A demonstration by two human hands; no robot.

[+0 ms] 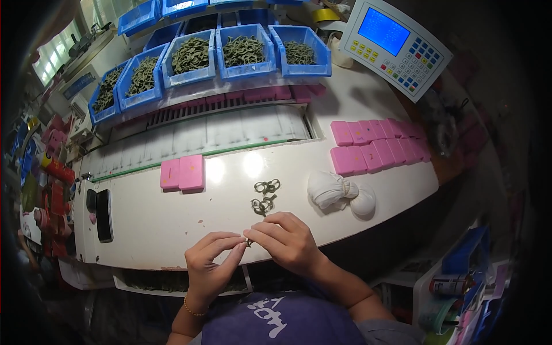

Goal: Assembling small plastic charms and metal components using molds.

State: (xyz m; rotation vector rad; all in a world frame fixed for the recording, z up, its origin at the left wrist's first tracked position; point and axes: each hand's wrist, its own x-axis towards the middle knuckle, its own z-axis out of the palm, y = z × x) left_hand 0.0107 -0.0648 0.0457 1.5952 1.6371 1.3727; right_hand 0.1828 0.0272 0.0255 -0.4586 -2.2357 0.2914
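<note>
My left hand [215, 257] and my right hand [286, 241] meet at the table's front edge. Both pinch one small dark green ring-shaped piece [249, 243] between their fingertips; the fingers cover most of it. Just beyond my right hand lie two small clusters of similar grey-green rings, a nearer cluster [263, 205] and a farther cluster [267, 186]. A tied white cloth bag [333, 190] rests to their right. Two pink blocks [183, 173] sit side by side at the left.
Blue bins [190, 60] full of green pieces stand along the back. Two rows of pink blocks [374, 144] lie at the right, below a keypad unit with a blue screen [397, 46]. A phone [104, 215] is at the left edge. An open drawer [155, 282] sits under the tabletop.
</note>
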